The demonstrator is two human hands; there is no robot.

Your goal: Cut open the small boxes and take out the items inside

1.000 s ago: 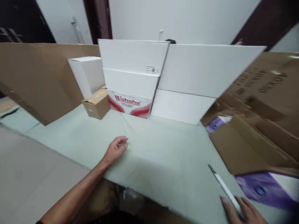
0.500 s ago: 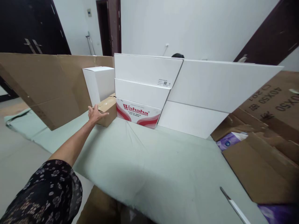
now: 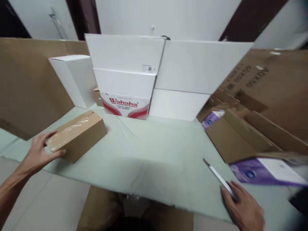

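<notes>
A taped brown cardboard box (image 3: 81,141) lies at the left of the green-covered table (image 3: 154,144). Its near end is between the thumb and fingers of my left hand (image 3: 38,154). At the lower right, my right hand (image 3: 244,205) closes round the rear end of a slim knife (image 3: 218,175) with a pale handle and a dark tip. The knife points away to the left and rests low over the cloth; whether it touches cannot be told. My right palm hides its rear end.
Behind stand a tall white box (image 3: 74,80), a small brown box (image 3: 98,97), a Wahaha carton (image 3: 125,106) and white panels (image 3: 185,80). At right are open brown cartons (image 3: 240,138) and purple-and-white packs (image 3: 255,171). A large cardboard sheet (image 3: 29,86) stands at left.
My left hand has drawn the brown box away from the Wahaha carton, toward me and to the left. My right hand has come into view and taken hold of the knife. The view has shifted.
</notes>
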